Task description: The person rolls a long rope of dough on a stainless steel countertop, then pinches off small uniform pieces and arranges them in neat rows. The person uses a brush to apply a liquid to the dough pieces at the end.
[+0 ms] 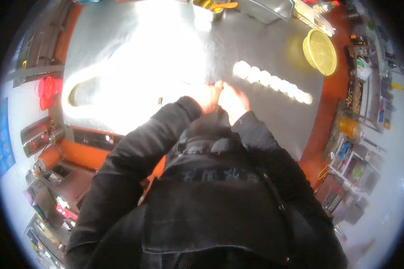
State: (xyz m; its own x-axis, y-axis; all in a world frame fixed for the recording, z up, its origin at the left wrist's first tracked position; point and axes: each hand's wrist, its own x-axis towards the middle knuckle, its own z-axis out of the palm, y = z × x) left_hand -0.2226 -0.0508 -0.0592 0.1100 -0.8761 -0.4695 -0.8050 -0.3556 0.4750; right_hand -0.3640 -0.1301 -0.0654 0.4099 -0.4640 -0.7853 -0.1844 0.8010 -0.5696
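Note:
My left hand (205,97) and my right hand (234,101) meet in front of my chest, over the near part of a metal-topped work table (272,121). Their fingertips touch or nearly touch, and the fingers look curled. Glare washes out the skin, so whether anything sits between them cannot be told. To the right of my hands, a slanting row of several round white pieces (265,78), possibly dough, lies on the metal. A small dark object (160,100) shows within the glare to the left.
A yellow mesh basket (320,52) stands by the right edge. At the back are a pot (207,14) with yellow contents, an orange-handled utensil (224,5), a grey metal container (267,11) and a pale tray (311,16). Red plastic stools (47,89) are beyond the left edge.

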